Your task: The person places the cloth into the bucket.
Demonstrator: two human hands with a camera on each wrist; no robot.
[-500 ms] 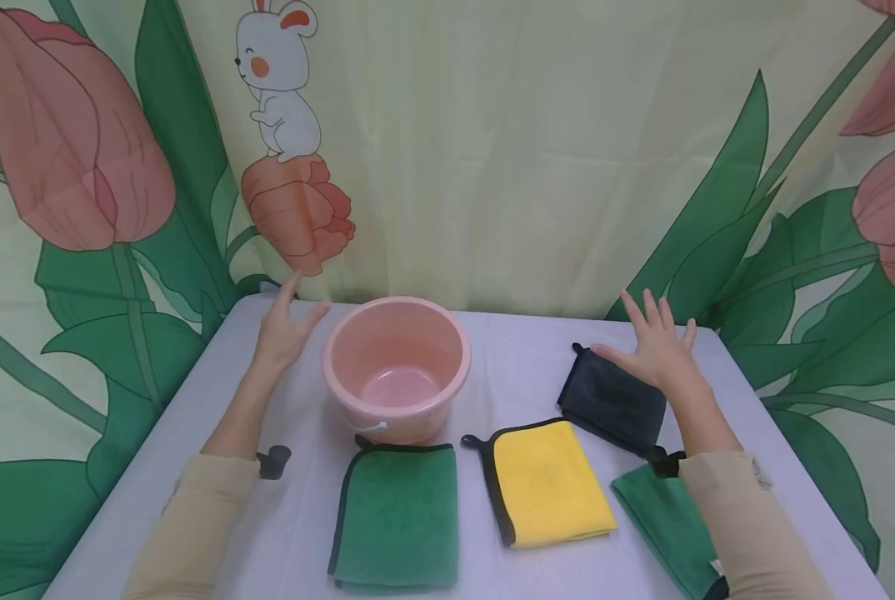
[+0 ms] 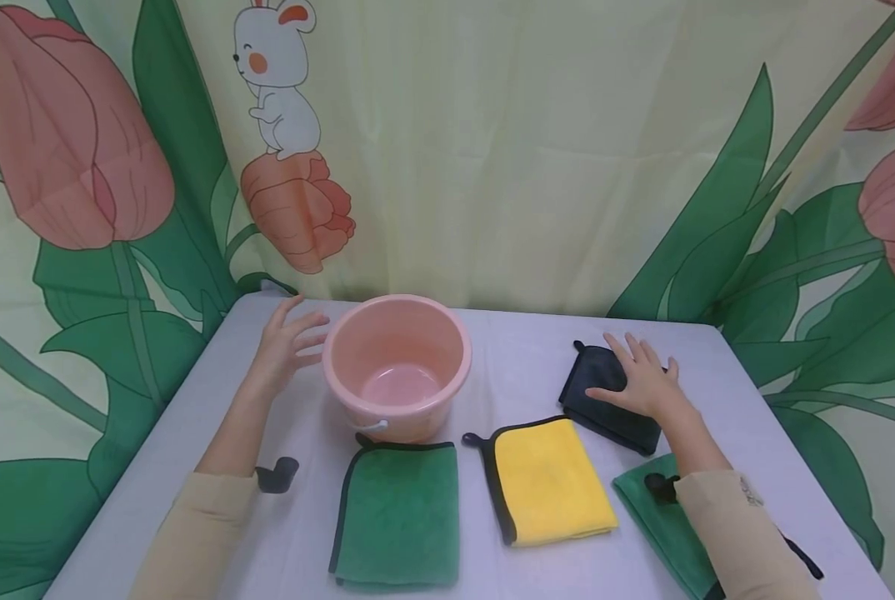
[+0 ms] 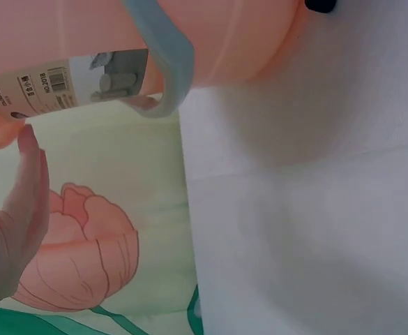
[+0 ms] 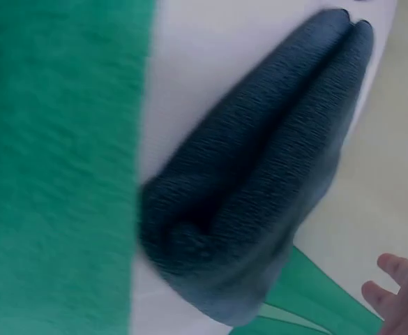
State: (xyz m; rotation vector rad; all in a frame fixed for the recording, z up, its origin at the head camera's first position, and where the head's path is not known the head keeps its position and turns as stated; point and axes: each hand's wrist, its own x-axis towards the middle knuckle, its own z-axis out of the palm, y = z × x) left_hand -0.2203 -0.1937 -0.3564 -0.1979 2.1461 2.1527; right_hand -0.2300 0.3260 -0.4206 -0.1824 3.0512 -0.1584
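Note:
A pink bucket [image 2: 397, 367] stands upright toward the back of the table, its inside bare. Just left of its rim is my left hand [image 2: 281, 343], fingers spread; in the left wrist view the fingertips come close to the bucket's labelled side [image 3: 64, 87], near its pale handle [image 3: 169, 63]. Over a folded dark cloth [image 2: 601, 408] hovers my right hand [image 2: 646, 379], its fingers fanned out and holding nothing. The right wrist view shows the dark cloth [image 4: 252, 167] folded in layers, with green cloth [image 4: 57, 167] beside it.
A green cloth [image 2: 397, 517] lies folded in front of the bucket, and a yellow one [image 2: 552, 479] sits to its right. Another green cloth [image 2: 661, 517] is partly under my right forearm. A printed curtain [image 2: 492, 150] hangs behind the white table [image 2: 282, 550].
My left hand has turned and lowered toward the bucket's left side. My right hand has dropped and shifted slightly left over the dark cloth. Bucket and cloths have stayed put.

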